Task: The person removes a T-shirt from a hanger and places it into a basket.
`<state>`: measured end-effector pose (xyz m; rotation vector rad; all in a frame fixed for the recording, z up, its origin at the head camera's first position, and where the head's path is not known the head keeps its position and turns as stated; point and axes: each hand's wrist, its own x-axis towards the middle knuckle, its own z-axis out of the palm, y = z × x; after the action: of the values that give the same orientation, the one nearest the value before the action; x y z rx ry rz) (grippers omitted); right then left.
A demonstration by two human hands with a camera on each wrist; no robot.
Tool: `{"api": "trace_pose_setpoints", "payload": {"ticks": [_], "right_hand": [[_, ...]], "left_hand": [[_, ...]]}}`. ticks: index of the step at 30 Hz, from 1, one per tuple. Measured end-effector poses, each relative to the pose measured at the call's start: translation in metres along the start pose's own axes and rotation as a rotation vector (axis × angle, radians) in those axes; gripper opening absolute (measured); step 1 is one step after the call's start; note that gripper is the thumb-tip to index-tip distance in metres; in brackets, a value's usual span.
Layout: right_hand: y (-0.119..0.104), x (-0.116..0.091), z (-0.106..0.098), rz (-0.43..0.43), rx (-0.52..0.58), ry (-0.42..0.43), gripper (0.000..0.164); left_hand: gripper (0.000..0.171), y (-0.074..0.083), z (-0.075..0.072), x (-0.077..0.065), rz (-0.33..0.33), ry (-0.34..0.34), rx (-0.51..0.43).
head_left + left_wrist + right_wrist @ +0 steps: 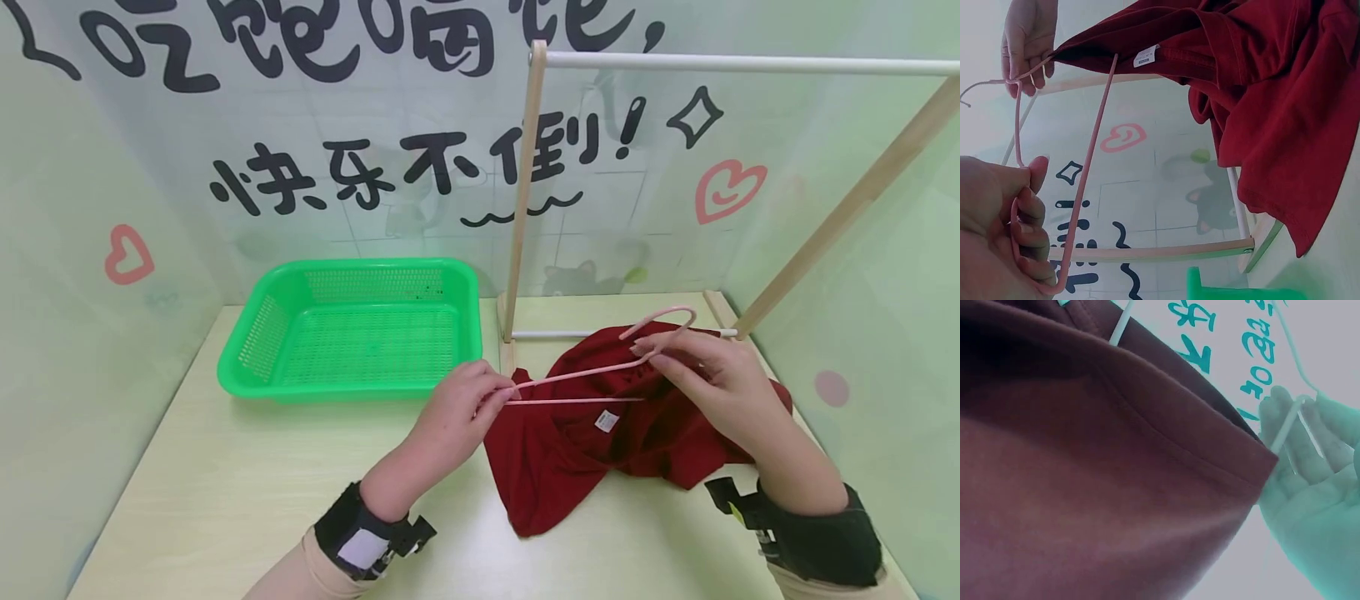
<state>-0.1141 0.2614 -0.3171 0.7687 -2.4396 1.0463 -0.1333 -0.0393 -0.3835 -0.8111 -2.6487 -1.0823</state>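
Note:
A dark red shirt (pixel 540 475) lies crumpled on the table, its white neck label (pixel 607 421) showing. A thin pink hanger (pixel 577 376) is held across it. My left hand (pixel 465 408) grips one end of the hanger, fingers curled round the bend in the left wrist view. By the base of the hook (pixel 678 310), my right hand (pixel 723 383) pinches the hanger, the shirt's neck edge at its fingers. The lower bar (pixel 1092 162) runs in through the neck opening, and the hanger's far end is hidden inside the shirt.
A green plastic basket (pixel 360 393) stands at the back left. Behind the shirt rises a wooden rack (pixel 522 192) with a white top rail (pixel 750 63). Printed walls (pixel 862 275) enclose the back and sides of the table.

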Motion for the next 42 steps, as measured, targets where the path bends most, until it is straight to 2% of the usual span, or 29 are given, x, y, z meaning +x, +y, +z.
{"api": "trace_pose_setpoints", "payload": {"ticks": [7,14,24,35,42], "right_hand": [[0.009,-0.013,-0.008,0.103,-0.111,0.023,0.044],[0.019,-0.029,-0.008,0.185,-0.165,0.063,0.037],[0.024,-0.034,-0.005,0.126,-0.155,0.165,0.034],[0.029,-0.035,-0.008,0.099,-0.157,0.211,0.034],[0.032,-0.036,-0.012,0.118,-0.151,0.234,0.034]], "left_hand": [[0.013,-0.004,-0.002,-0.003,-0.018,0.038,-0.015],[0.011,-0.005,-0.004,-0.004,-0.013,0.076,-0.012],[0.013,-0.006,-0.009,-0.007,-0.010,0.102,-0.019],[0.010,-0.006,-0.020,-0.008,-0.033,0.125,-0.028],[0.010,-0.008,-0.029,-0.008,-0.047,0.133,-0.039]]}}
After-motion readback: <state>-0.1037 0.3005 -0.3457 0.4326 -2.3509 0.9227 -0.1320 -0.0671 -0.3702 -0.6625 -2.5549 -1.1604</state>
